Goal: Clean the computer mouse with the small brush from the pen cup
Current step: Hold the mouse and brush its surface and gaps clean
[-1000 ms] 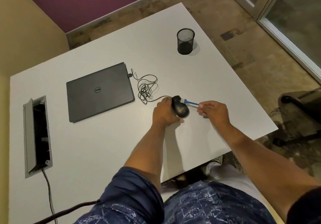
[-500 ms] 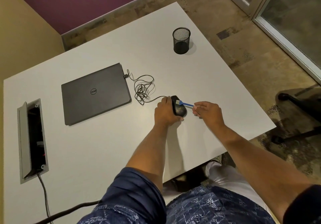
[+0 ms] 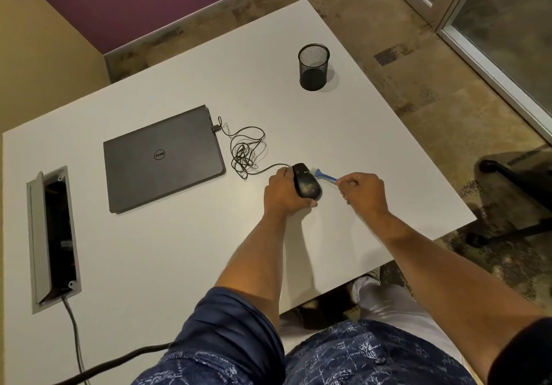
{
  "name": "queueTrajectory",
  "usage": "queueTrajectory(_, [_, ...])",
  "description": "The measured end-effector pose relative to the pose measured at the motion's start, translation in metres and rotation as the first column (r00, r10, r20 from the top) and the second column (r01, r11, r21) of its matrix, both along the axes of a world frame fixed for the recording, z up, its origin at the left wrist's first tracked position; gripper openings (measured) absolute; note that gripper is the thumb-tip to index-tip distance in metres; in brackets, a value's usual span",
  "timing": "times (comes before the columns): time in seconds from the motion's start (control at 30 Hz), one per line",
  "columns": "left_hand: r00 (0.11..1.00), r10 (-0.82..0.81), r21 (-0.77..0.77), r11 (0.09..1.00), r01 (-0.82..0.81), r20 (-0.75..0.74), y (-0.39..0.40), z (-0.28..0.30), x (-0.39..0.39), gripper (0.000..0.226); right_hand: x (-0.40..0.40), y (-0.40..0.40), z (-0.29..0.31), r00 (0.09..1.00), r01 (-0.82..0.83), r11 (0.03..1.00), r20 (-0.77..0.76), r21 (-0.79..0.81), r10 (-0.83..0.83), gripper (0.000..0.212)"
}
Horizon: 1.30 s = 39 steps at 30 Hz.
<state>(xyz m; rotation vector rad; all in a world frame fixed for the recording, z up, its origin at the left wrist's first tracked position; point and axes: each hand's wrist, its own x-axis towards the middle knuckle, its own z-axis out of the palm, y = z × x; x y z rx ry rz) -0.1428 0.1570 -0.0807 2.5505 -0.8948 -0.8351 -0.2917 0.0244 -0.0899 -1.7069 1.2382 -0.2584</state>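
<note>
A black wired computer mouse (image 3: 307, 184) is tilted on its side on the white desk (image 3: 185, 250). My left hand (image 3: 283, 195) grips it from the left. My right hand (image 3: 363, 192) pinches the handle of a small blue brush (image 3: 325, 175). The brush's pale bristles touch the mouse's far right edge near the buttons. The black mesh pen cup (image 3: 313, 66) stands at the back right of the desk and looks empty.
A shut dark laptop (image 3: 162, 157) lies left of the mouse, with the tangled mouse cable (image 3: 246, 153) plugged into its side. An open cable hatch (image 3: 53, 238) sits at the desk's left. A black chair base (image 3: 516, 193) stands on the floor to the right.
The brush head swept onto the top of the mouse half a second ago and has now drawn back to its far right edge. My left hand keeps holding the mouse.
</note>
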Motion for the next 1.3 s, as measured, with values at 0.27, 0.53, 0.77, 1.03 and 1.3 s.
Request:
queueTrajectory(0.27, [1.0, 0.003, -0.031, 1.0, -0.003, -0.003, 0.001, 0.002, -0.002, 0.102, 0.005, 0.001, 0.005, 0.998, -0.017, 0.999, 0.061, 0.044, 0.014, 0.013])
queueTrajectory(0.53, [0.993, 0.081, -0.059, 0.995, -0.086, -0.08, 0.006, 0.004, 0.003, 0.095, 0.012, -0.002, 0.01, 0.997, -0.02, 1.0, 0.074, 0.024, 0.019, 0.014])
queueTrajectory(0.77, [0.994, 0.083, -0.099, 0.991, -0.09, -0.078, 0.009, 0.006, 0.001, 0.082, 0.015, -0.002, 0.013, 1.0, 0.026, 1.0, 0.004, -0.013, -0.026, 0.018])
queueTrajectory(1.03, [0.994, 0.082, -0.082, 0.993, -0.088, -0.077, 0.009, 0.007, 0.002, 0.085, 0.015, -0.005, 0.015, 0.998, 0.063, 0.997, 0.008, -0.035, -0.063, 0.019])
queueTrajectory(1.3, [0.995, 0.064, -0.049, 0.996, -0.068, -0.071, 0.01, 0.005, 0.002, 0.091, 0.0, -0.008, 0.012, 0.997, -0.079, 0.997, -0.029, -0.017, 0.078, 0.013])
